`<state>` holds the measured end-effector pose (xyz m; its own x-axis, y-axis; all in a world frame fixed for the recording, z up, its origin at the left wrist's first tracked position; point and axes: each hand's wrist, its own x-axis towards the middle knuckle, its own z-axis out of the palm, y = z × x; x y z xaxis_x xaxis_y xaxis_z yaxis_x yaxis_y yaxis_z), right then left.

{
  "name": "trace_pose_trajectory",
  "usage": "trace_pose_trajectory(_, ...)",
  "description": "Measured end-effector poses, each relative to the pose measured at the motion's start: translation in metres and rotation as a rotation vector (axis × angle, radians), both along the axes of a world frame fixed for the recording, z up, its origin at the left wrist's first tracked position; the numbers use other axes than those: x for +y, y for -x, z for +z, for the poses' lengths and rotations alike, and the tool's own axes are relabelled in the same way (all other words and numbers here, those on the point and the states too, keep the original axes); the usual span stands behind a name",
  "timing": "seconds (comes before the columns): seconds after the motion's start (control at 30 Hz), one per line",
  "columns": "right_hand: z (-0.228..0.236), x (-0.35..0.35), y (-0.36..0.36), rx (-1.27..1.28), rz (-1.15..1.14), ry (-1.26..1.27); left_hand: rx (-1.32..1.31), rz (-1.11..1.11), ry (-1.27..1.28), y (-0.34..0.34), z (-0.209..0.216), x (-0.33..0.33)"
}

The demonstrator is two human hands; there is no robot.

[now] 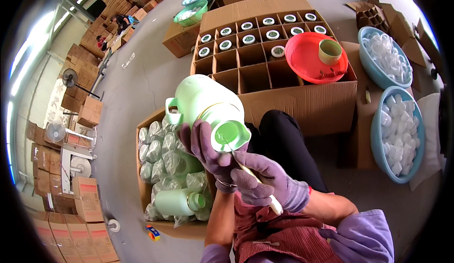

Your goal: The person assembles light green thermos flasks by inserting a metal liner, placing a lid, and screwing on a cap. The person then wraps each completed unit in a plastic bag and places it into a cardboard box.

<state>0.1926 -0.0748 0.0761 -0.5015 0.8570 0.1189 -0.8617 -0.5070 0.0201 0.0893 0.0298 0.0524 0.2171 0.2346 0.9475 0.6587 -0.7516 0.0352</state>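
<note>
My left hand (208, 152), in a purple-grey glove, is closed round the neck of a light green jug (203, 95) with a side handle. The jug lies tilted, its spouted mouth facing me. In my right hand (265, 180), also gloved, is a thin tool with a pale whitish handle (275, 205). Its narrow tip reaches the rim of the mouth; whether it touches is unclear. Below the jug, a carton (182, 231) holds several plastic-wrapped green bottles (179, 161). One unwrapped green bottle (172, 202) lies on top of them.
Ahead stands a divided carton (307, 104) with several white-lidded items in its cells. A red tray (302, 57) with an olive cup (329, 51) rests on its right corner. Blue basins (376, 144) of clear and white plastic parts sit right. A tape roll (152, 233) lies on the floor.
</note>
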Motion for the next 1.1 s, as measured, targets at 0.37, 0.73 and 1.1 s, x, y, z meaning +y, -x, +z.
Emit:
trace_pose_trajectory(0.37,0.051,0.018,-0.033,-1.231,-0.148,-0.249,0.136,-0.007,0.154,0.019,-0.017,0.002)
trace_pose_trajectory(0.73,0.086,0.026,-0.091,-1.85,-0.063,-0.23,-0.073,-0.09,0.403,0.021,0.003,0.01)
trace_pose_trajectory(1.1,-0.004,0.104,-0.146,-1.703,-0.963,-0.419,-0.965,-0.712,0.922,0.022,-0.015,-0.014)
